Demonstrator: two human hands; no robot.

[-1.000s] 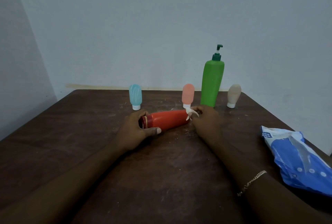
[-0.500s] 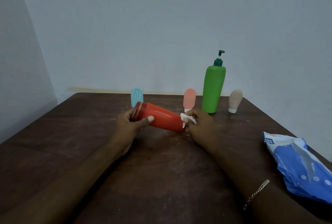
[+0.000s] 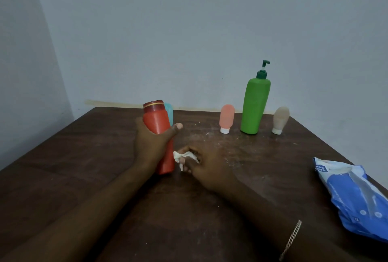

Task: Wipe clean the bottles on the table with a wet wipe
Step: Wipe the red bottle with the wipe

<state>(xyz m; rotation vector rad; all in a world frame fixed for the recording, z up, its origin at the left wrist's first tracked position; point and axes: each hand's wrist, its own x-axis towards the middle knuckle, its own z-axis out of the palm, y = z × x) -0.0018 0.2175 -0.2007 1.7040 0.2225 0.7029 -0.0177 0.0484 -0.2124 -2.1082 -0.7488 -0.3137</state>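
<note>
Pale blue-grey walls are meeting in a corner behind a dark brown wooden worktop, whose surface is showing white specks and smears around its middle.

The left grip is grasping a red bottle around its body, with the fingers wrapping the far side and the thumb lying across the front. The bottle is standing nearly upright and leaning slightly, with its dark red, gold-banded cap on top. Its base is sitting at or just above the worktop; whether it is touching the wood cannot be told.

The right grip is pinching a crumpled white wet wipe in its curled fingers. It is holding the wipe just beside the lower right side of the red bottle. A thin chain bracelet is hanging on the right wrist.

A small teal bottle is peeking out from behind the red bottle, mostly hidden. Farther right, near the back edge, three more bottles are standing in a row. A small pink bottle is resting on its white cap, and a tall green pump bottle is standing just beside it. A small beige bottle is also resting on its white cap.

A blue and white wipes pack is lying crumpled at the worktop's right edge, well apart from both hands.
</note>
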